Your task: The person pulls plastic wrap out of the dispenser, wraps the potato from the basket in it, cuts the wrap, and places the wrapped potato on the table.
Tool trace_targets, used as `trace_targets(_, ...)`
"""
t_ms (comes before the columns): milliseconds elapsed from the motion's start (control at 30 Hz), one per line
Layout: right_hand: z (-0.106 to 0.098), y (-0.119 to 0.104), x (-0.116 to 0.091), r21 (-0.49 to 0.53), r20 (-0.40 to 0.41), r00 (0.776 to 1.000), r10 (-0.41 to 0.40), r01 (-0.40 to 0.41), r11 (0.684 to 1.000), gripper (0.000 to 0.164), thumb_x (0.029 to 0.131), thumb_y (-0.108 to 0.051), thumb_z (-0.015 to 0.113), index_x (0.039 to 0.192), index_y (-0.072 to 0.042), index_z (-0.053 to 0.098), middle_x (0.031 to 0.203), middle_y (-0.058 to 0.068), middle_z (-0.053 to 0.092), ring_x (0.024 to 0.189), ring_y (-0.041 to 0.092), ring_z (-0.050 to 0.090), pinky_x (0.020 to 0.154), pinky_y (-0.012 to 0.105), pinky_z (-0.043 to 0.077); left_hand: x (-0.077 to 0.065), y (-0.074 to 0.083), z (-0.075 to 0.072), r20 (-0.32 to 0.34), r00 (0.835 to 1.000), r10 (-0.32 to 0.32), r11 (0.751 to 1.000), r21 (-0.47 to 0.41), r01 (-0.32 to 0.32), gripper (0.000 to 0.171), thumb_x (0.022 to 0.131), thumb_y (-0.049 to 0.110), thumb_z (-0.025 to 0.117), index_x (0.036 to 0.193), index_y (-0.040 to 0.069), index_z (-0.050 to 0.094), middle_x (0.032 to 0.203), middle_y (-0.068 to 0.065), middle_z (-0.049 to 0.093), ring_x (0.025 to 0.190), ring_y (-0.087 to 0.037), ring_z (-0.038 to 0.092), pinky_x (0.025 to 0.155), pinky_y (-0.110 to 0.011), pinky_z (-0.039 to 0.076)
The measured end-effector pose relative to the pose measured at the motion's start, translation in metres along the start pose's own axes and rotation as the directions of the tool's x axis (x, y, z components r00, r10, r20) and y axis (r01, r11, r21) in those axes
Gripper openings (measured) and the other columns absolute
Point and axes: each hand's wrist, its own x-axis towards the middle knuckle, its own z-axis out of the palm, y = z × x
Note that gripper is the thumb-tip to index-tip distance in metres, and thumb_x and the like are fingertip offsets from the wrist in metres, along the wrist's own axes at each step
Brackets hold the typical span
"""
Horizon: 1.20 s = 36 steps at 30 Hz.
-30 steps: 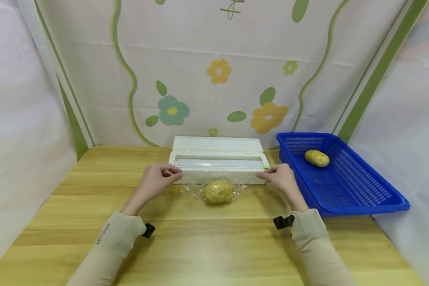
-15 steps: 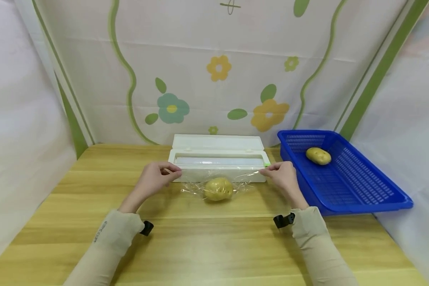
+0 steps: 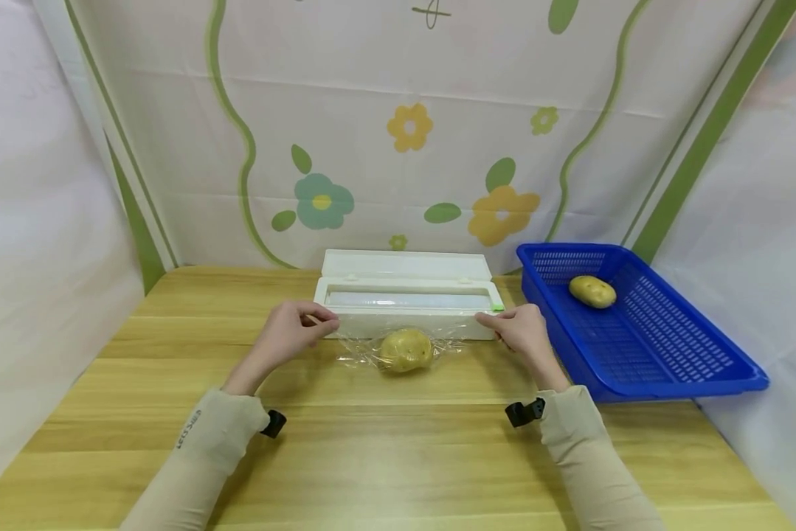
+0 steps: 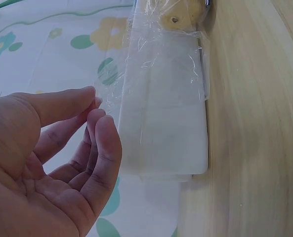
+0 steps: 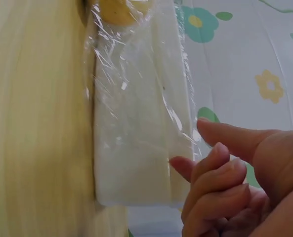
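Note:
A potato [image 3: 406, 349] lies on the table in front of a white cling film dispenser [image 3: 411, 327], whose lid stands raised. Clear cling film [image 3: 358, 352] drapes from the dispenser over the potato and bunches around it. At the dispenser's left end my left hand [image 3: 290, 335] pinches the film's edge between thumb and forefinger, as the left wrist view shows. My right hand [image 3: 518, 330] is at the right end; in the right wrist view its thumb and forefinger are apart, the forefinger [image 5: 180, 165] against the dispenser and the thumb [image 5: 210, 127] near the film.
To the right stands a blue plastic basket [image 3: 637, 354] with another potato [image 3: 592, 292] in it, close to the right forearm. A small green piece [image 3: 497, 307] sits at the dispenser's right end. A flowered cloth [image 3: 371, 88] hangs behind the wooden table [image 3: 384, 457].
Half a second ago the right hand drew the film out slightly to the right; now it is a little further left and the film there is slacker. The left hand stays nearly in place.

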Motion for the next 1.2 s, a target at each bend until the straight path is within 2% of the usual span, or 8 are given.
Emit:
trace_targets(167,0.008,0.0,-0.004,-0.03,-0.093,0.993,-0.079,0.076,0.997,0.033,0.082,-0.035,0.081,0.077,-0.003,0.078,0.065,0.011,0.067,0.056,0.019,0.053,0.051,0.033,0.041,-0.001,0.0,0.001,0.004,1.0,-0.002,1.0,-0.005,0.002,0.019,0.092,0.021,0.072,0.103,0.006,0.075,0.096,-0.007,0.069,0.083,-0.039,0.066,0.068,-0.05,0.056)
trace_targets(267,0.009,-0.001,-0.005,-0.025,-0.102,0.988,-0.116,0.114,0.993,0.023,0.083,-0.028,0.081,0.08,-0.005,0.078,0.075,0.015,0.07,0.065,0.022,0.057,0.056,0.034,0.044,-0.002,0.0,0.002,-0.002,1.0,-0.004,1.0,-0.004,0.004,0.019,0.092,0.022,0.072,0.104,0.007,0.075,0.094,-0.008,0.068,0.078,-0.036,0.065,0.066,-0.05,0.056)
trace_targets(467,0.0,-0.003,-0.005,-0.034,-0.028,0.986,-0.164,0.163,0.986,0.02,0.083,-0.022,0.08,0.079,-0.003,0.075,0.072,0.007,0.068,0.065,0.02,0.056,0.058,0.033,0.045,-0.002,0.002,0.002,0.003,1.0,-0.012,1.0,-0.005,0.012,0.021,0.094,0.023,0.07,0.106,0.007,0.075,0.07,-0.014,0.061,0.051,-0.027,0.052,0.047,-0.034,0.047)
trace_targets(600,-0.006,-0.005,-0.005,-0.027,0.047,0.986,-0.162,0.163,0.986,0.02,0.084,-0.02,0.078,0.08,-0.001,0.074,0.071,0.011,0.067,0.058,0.02,0.057,0.055,0.035,0.048,-0.002,0.003,0.003,0.037,0.998,-0.051,0.995,-0.087,0.054,0.023,0.095,0.024,0.069,0.108,0.005,0.074,0.077,-0.023,0.064,0.053,-0.029,0.055,0.048,-0.034,0.049)
trace_targets(800,-0.005,-0.006,-0.003,0.181,0.14,0.978,-0.153,0.127,0.975,0.024,0.085,-0.007,0.077,0.099,0.007,0.062,0.083,0.021,0.07,0.058,0.03,0.065,0.053,0.042,0.055,-0.002,0.003,0.004,0.077,0.988,-0.133,0.973,-0.182,0.145,0.026,0.096,0.024,0.067,0.111,0.003,0.072,0.083,-0.027,0.067,0.045,-0.015,0.049,0.044,-0.03,0.044)
trace_targets(933,-0.005,-0.007,-0.001,0.332,0.218,0.963,-0.157,0.078,0.94,0.037,0.088,-0.002,0.072,0.116,0.01,0.051,0.094,0.029,0.068,0.072,0.039,0.068,0.064,0.05,0.056,-0.001,0.003,0.005,0.12,0.982,-0.143,0.941,-0.29,0.173,0.03,0.096,0.019,0.067,0.114,-0.006,0.068,0.087,-0.025,0.068,0.057,-0.018,0.061,0.058,-0.038,0.056)
trace_targets(1033,-0.006,-0.007,-0.001,0.385,0.26,0.952,-0.16,0.05,0.922,0.033,0.09,-0.001,0.069,0.115,0.013,0.053,0.097,0.033,0.066,0.079,0.04,0.068,0.073,0.054,0.055,0.0,0.003,0.005,0.138,0.981,-0.135,0.92,-0.351,0.176,0.032,0.096,0.014,0.067,0.114,-0.012,0.065,0.094,-0.023,0.069,0.077,-0.03,0.068,0.076,-0.047,0.056)
trace_targets(1200,-0.008,-0.006,0.0,0.379,0.31,0.934,-0.177,0.049,0.924,0.029,0.091,-0.003,0.069,0.111,0.016,0.061,0.099,0.031,0.066,0.085,0.039,0.068,0.081,0.053,0.052,0.001,0.004,0.004,0.131,0.982,-0.138,0.921,-0.348,0.176,0.034,0.096,0.014,0.066,0.118,-0.012,0.063,0.101,-0.021,0.068,0.097,-0.042,0.065,0.084,-0.047,0.053)
